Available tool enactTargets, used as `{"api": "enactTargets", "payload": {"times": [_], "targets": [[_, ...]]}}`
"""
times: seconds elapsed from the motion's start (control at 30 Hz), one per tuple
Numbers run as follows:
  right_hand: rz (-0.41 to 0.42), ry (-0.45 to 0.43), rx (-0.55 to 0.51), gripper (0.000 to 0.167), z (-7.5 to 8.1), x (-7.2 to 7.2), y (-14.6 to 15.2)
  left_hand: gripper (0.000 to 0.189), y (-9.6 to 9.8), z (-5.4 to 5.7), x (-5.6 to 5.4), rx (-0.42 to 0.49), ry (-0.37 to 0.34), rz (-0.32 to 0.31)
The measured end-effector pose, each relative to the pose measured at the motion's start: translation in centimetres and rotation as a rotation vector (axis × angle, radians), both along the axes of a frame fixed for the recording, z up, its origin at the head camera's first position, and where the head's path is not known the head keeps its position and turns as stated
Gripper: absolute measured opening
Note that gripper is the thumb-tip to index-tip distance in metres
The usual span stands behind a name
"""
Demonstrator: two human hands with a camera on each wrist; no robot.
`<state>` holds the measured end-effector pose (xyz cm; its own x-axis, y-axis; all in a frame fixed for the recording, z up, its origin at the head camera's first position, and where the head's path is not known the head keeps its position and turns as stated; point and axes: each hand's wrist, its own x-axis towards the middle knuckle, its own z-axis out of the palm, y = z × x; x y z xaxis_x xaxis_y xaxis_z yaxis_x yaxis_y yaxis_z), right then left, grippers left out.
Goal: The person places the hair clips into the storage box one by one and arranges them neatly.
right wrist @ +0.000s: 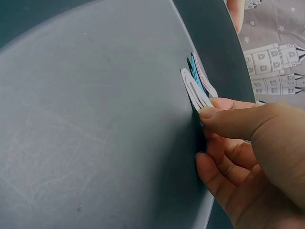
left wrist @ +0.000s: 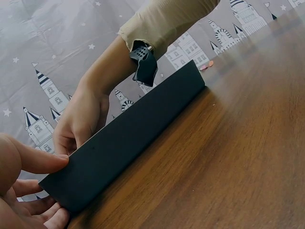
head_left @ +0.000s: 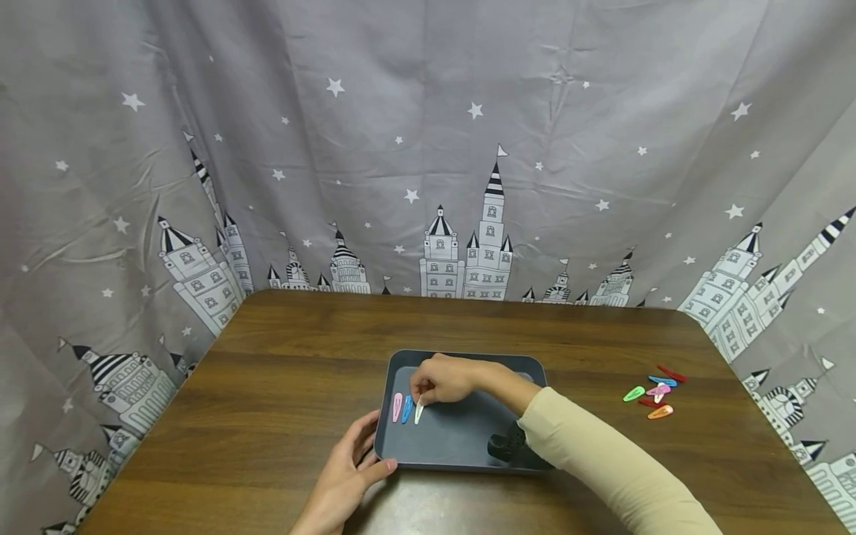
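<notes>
My right hand pinches a white snap hair clip between thumb and forefinger, over the left part of a dark grey tray. Beside that clip, toward the tray's left wall, a blue hair clip and a pink hair clip lie in a row, roughly parallel. At the tray's near left corner, my left hand holds the rim. In the left wrist view its thumb presses the top edge, with the other fingers around the corner outside. The right forearm hides part of the tray's right side.
To the right of the tray, a loose group of hair clips lies on the wooden table, among them a green clip, an orange clip and a red clip. A grey castle-print curtain hangs behind the table.
</notes>
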<state>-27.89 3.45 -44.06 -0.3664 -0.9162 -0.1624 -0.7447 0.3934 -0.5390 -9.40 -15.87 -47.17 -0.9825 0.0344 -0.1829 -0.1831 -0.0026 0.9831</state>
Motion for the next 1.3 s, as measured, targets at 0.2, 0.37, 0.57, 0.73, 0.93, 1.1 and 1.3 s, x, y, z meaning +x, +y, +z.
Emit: {"api": "enactTargets", "payload": {"times": [0.2, 0.37, 0.57, 0.73, 0.93, 1.1, 1.3], "targets": [[-0.004, 0.005, -0.02, 0.012, -0.15, -0.04, -0.19, 0.078, 0.0, 0.08, 0.04, 0.001, -0.005, -0.005], [-0.012, 0.011, -0.02, 0.009, -0.22, -0.04, -0.3, 0.078, -0.01, 0.08, 0.11, -0.001, 0.008, -0.008], [-0.028, 0.008, -0.016, 0.005, -0.26, -0.09, -0.29, 0.077, 0.03, 0.05, 0.18, 0.012, 0.019, -0.006], [-0.038, 0.021, -0.02, 0.009, -0.21, -0.06, -0.27, 0.077, 0.03, 0.09, 0.16, 0.015, 0.013, -0.004], [-0.052, 0.032, -0.018, 0.01, -0.08, 0.03, -0.23, 0.078, -0.03, 0.04, 0.1, 0.016, 0.005, -0.004], [-0.057, 0.025, -0.027, 0.008, -0.06, 0.02, -0.2, 0.078, -0.07, -0.05, 0.04, 0.02, 0.008, -0.005], [-0.057, 0.027, -0.04, 0.007, -0.12, -0.06, -0.14, 0.079, -0.05, -0.05, 0.08, 0.028, 0.012, -0.009]]}}
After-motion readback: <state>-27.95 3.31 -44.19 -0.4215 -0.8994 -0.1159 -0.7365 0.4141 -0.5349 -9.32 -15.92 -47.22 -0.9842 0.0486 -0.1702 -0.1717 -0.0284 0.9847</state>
